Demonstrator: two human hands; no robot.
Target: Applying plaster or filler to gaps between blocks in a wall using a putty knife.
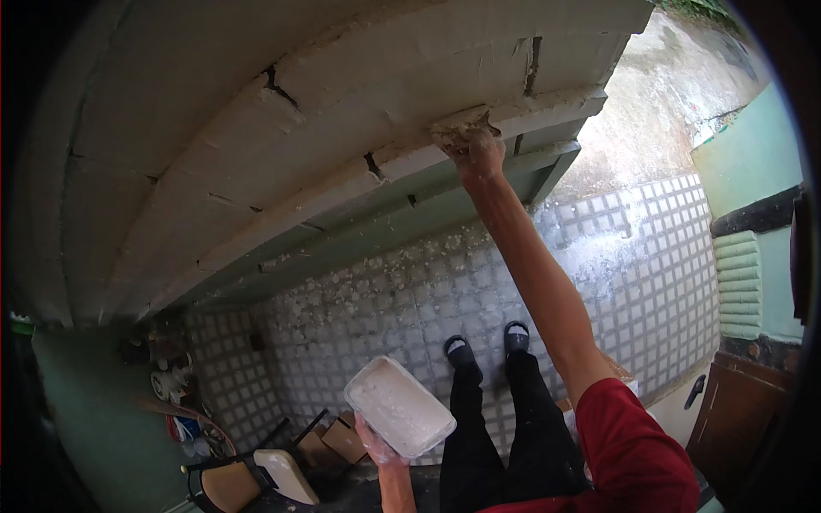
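Note:
My right hand [475, 147] is stretched far out and pressed against the white moulded cornice [342, 103], smeared with pale plaster where it touches a ledge. My left hand [376, 445] holds a white rectangular tray [398, 405] filled with wet white plaster, close to my body. Cracks run across the cornice bands to the left of my right hand. My black trousers and dark sandals [487, 344] show far below on the tiled floor.
A grey square-tiled floor [616, 248] speckled with white splashes lies below. A chair [256, 479], cardboard boxes [338, 440] and scattered items [171, 385] sit at lower left. A green wall with a ribbed column [740, 282] and a brown door [735, 419] stand right.

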